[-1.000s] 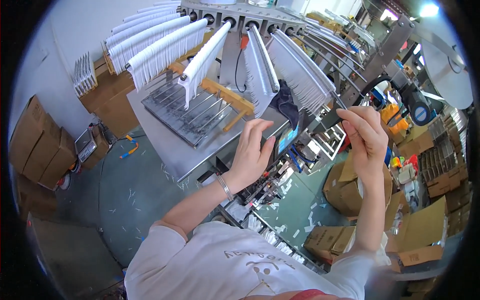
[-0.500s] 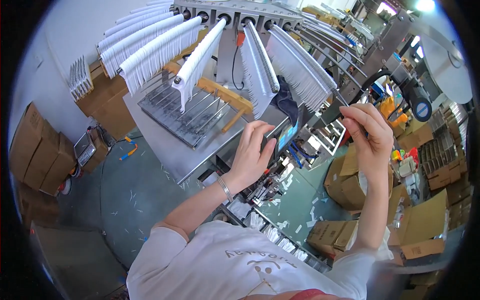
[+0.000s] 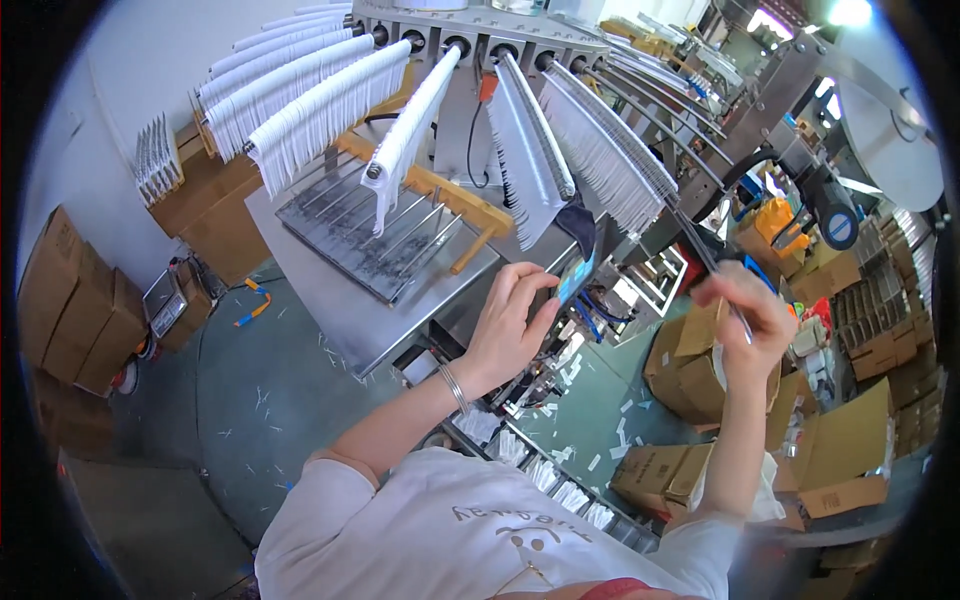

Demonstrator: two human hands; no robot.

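Note:
My left hand [image 3: 512, 318] has its fingers and thumb bent around the left edge of a small touchscreen panel [image 3: 577, 276]. A bracelet circles that wrist. My right hand [image 3: 750, 315], blurred by motion, is closed around the lower end of a thin metal rod [image 3: 700, 245]. The rod slants up toward a bar hung with a dense row of white strips [image 3: 610, 145]. Left of it, another loaded bar carries white strips [image 3: 525, 150]; a further bar [image 3: 415, 115] points toward me. All fan out from a metal hub [image 3: 480, 28].
A rack with metal rods and a wooden bar [image 3: 400, 205] lies on the steel table [image 3: 345, 320]. Cardboard boxes stand left [image 3: 75, 290] and right [image 3: 690, 355]. Trays of white pieces [image 3: 545, 465] sit below my left arm. Offcuts litter the floor. A machine arm [image 3: 780, 100] rises at right.
My right hand has moved down and outward from the strip-laden bar's end, and a thin rod now shows between them. My left hand stays at the panel. The view has shifted slightly.

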